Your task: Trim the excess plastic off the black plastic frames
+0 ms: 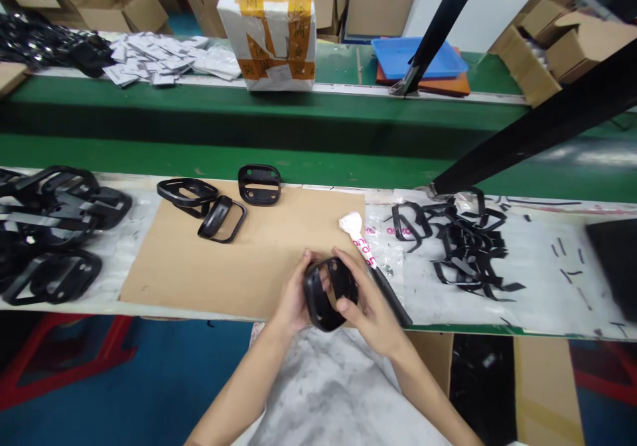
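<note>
Between my two hands, close to the table's front edge, is a black plastic frame (314, 300) with an opening through its middle. My left hand (293, 298) grips its left side, and my right hand (371, 310) holds the right side with the thumb over the front. Just right of my right hand lies a hammer with a black handle (391, 295) and a head wrapped in white plastic (351, 223). Further back on the cardboard sheet (199, 277) are a similar frame (259, 185), a tilted one (223, 220) and another frame (186, 192) at the left.
Several black frames (60, 277) are heaped at the left. Thin black strips and rings (470, 247) lie tangled on the right. A black post (527, 124) slants over the right side. Behind the green belt (199, 150) stand a taped white box (266, 31) and a blue tray (423, 58).
</note>
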Action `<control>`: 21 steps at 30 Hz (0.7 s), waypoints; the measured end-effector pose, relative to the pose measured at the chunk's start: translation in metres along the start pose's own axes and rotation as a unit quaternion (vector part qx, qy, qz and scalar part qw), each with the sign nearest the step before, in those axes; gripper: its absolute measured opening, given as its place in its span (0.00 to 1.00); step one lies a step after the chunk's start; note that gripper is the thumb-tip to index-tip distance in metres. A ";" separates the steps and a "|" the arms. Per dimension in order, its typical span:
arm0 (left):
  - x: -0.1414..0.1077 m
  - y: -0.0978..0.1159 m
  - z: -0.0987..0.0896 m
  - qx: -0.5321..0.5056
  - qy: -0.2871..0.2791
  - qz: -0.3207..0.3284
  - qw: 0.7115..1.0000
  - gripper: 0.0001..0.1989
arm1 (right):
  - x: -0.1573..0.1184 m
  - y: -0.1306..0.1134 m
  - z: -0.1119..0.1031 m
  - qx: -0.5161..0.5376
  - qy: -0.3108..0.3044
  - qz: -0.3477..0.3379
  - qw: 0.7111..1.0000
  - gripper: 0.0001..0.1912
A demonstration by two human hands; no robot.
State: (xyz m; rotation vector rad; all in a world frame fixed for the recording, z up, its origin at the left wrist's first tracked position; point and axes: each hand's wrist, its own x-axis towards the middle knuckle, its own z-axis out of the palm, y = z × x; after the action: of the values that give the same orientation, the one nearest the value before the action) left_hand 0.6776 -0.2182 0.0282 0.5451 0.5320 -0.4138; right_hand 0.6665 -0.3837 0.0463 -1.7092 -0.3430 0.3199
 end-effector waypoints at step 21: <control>0.020 0.010 0.005 -0.004 0.099 -0.001 0.995 0.21 | -0.007 -0.012 0.004 -0.099 0.077 -0.192 0.973 0.20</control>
State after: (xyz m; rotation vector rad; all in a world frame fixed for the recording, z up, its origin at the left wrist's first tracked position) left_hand 0.7003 -0.2177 0.0241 0.5805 0.7237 -0.3613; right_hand 0.6581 -0.3813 0.0574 -1.8043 -0.5960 -0.1348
